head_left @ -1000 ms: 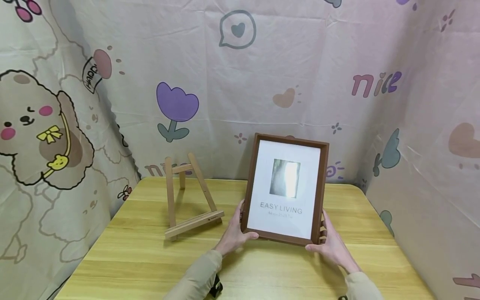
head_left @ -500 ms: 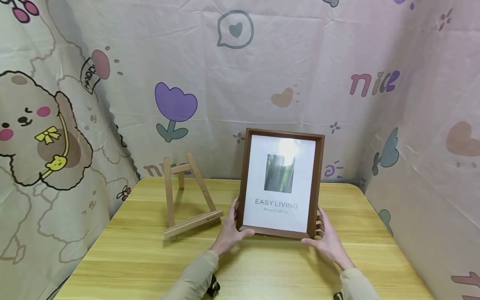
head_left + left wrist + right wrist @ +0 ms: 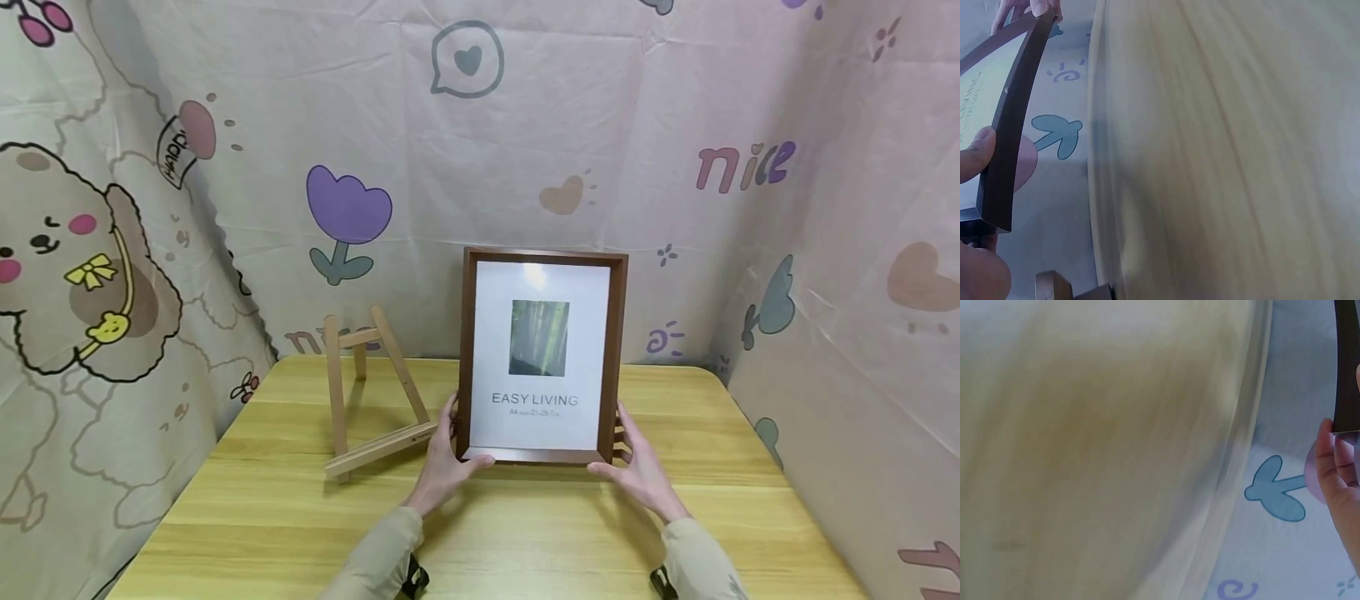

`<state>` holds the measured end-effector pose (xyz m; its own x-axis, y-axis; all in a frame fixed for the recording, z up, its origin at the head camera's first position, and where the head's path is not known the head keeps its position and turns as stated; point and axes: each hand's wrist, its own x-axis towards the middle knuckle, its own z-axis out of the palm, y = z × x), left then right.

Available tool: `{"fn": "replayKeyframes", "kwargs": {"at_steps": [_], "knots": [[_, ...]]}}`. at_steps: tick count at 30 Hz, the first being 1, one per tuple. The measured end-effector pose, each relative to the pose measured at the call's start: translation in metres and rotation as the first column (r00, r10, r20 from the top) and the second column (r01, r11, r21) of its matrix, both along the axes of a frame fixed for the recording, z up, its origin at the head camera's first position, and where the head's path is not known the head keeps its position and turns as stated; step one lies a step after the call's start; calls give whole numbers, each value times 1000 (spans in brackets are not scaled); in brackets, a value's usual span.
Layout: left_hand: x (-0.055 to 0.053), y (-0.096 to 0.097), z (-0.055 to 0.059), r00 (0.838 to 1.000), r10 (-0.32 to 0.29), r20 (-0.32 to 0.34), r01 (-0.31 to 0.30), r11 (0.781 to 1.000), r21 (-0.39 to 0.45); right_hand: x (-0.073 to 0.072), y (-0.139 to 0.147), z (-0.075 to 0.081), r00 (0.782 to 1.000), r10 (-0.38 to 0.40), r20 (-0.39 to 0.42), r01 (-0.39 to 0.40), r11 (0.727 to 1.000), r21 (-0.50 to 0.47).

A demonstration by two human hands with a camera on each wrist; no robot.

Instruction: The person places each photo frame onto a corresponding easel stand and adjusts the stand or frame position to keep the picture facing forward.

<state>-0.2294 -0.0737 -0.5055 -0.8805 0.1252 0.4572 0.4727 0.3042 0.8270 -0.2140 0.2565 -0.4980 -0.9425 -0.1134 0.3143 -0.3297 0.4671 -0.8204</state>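
Observation:
A brown picture frame (image 3: pixel 612 358) stands nearly upright between my two hands, its front toward me. Its white insert reads "EASY LIVING" under a small green picture. My left hand (image 3: pixel 444 467) grips the lower left corner, the thumb on the front of the bottom edge and the fingers behind the side. At the lower right corner my right hand (image 3: pixel 637 467) holds it the same way. In the left wrist view the frame's dark edge (image 3: pixel 1013 119) slants past the left thumb (image 3: pixel 979 153). The right wrist view catches only a strip of the frame (image 3: pixel 1347 369) above the right fingers (image 3: pixel 1335 462).
A small wooden easel (image 3: pixel 378 450) stands on the table just left of the frame, its ledge reaching close to my left hand. The yellow wood-grain table (image 3: pixel 540 533) ends against a printed cloth backdrop (image 3: pixel 420 208), with cloth on both sides too.
The picture frame has moved left and slightly up, held in both hands, and has turned from a tilt to nearly straight. The easel has stayed in place.

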Motion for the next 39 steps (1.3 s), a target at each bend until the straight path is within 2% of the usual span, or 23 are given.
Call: {"fn": "replayKeyframes", "kwargs": {"at_steps": [5,14,25,32,39], "knots": [[3,-10,3,999,32,-33,-32,999,-4,-10,-10,1,999,38,-23,-38,999,-12],[11,-33,10,995,95,7,-95,995,7,-31,-37,6,994,95,-49,-98,993,-61],[16,-63,12,974,219,-56,-220,975,-6,-50,-75,14,991,137,10,-135,987,-86],[19,-80,13,970,240,-41,-238,970,49,-62,-97,17,981,193,-2,-192,975,-109],[25,-101,12,950,312,1,-311,950,32,-71,-122,18,969,247,-27,-248,963,-102]]}}
